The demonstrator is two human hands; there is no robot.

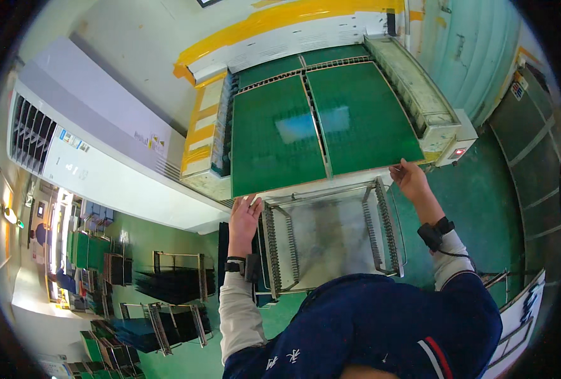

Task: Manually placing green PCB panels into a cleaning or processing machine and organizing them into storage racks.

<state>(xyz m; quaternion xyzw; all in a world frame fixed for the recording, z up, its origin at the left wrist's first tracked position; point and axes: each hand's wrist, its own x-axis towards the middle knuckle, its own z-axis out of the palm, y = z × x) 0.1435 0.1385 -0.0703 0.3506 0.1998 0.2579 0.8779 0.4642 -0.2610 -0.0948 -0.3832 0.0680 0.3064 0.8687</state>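
Two large glossy green panels, a left one [271,151] and a right one [362,120], lie side by side on a conveyor machine, with a narrow dark gap between them. My left hand [245,218] is at the near left corner of the left panel, its fingers stretched out and their tips at the panel's edge. At the near edge of the right panel, close to its right corner, my right hand [411,180] has bent fingers closed on the rim. Below the panels, in front of my body, stands a metal rack [391,230] with toothed, spring-like side rails.
More green panels [334,54] lie farther back on the rollers. A white cabinet air conditioner [122,183] lines the left side. Racks of dark boards [173,284] stand on the green floor at lower left. A small box with a red light [458,152] is at the machine's right corner.
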